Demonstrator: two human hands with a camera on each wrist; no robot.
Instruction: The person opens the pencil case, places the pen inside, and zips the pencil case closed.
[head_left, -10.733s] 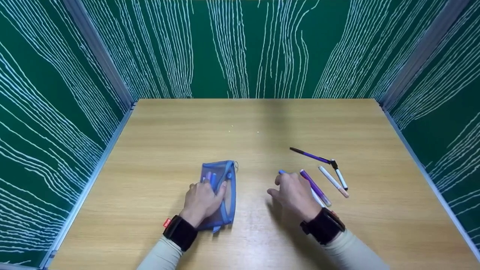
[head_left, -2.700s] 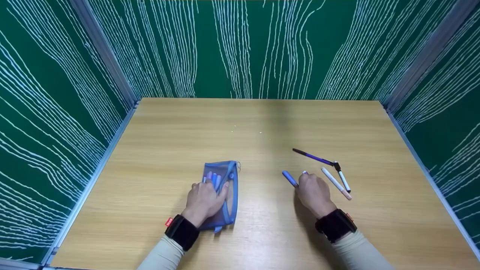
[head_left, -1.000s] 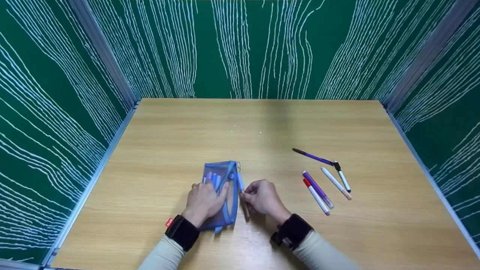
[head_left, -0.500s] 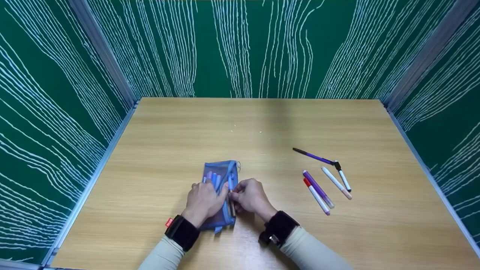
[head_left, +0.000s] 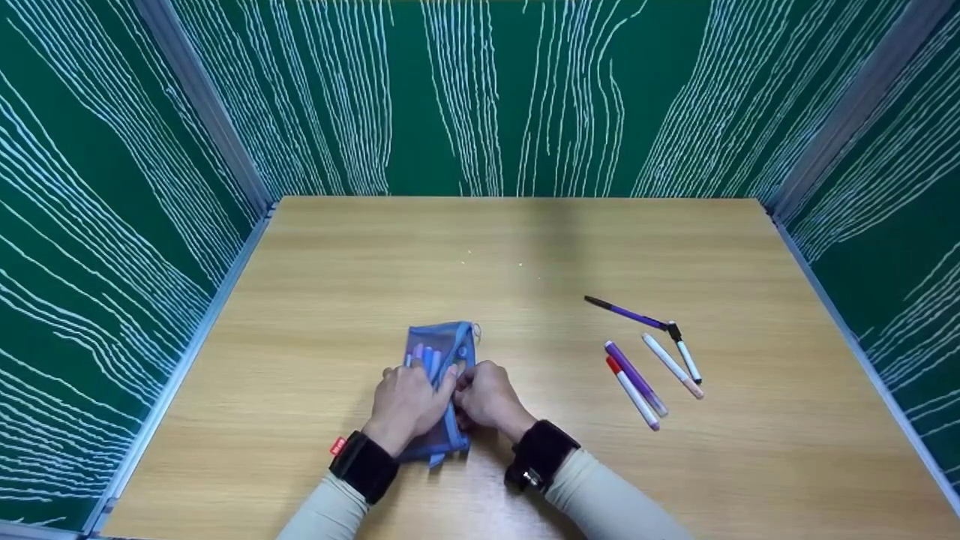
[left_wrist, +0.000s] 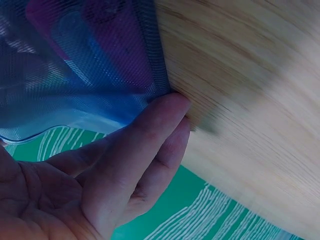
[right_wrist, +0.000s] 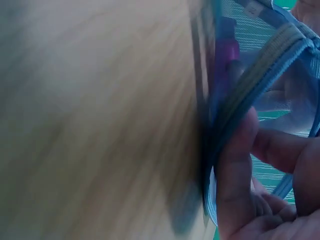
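A blue mesh zip pouch (head_left: 442, 337) lies on the table, with several markers (head_left: 427, 360) showing through its mesh. My left hand (head_left: 407, 401) grips it from the left, thumb along the zip side. In the left wrist view, fingertips (left_wrist: 172, 107) meet the pouch's edge. My right hand (head_left: 491, 397) is at the zip opening on the pouch's right side, fingers curled and partly hidden. The right wrist view has its fingers (right_wrist: 237, 170) right at the zip edge (right_wrist: 260, 75), but I cannot tell whether they still pinch a marker.
Right of the hands lie a red-capped white marker (head_left: 634, 394), a purple marker (head_left: 635, 379) and a white marker with a pinkish end (head_left: 671, 365). Behind these are a black-capped white marker (head_left: 686, 356) and a dark purple pen (head_left: 626, 311). Green walls (head_left: 510, 97) enclose the table.
My right hand has carried a blue-capped marker from the right-hand group leftward to the pouch opening, where the marker is no longer visible. My left hand has stayed on the pouch.
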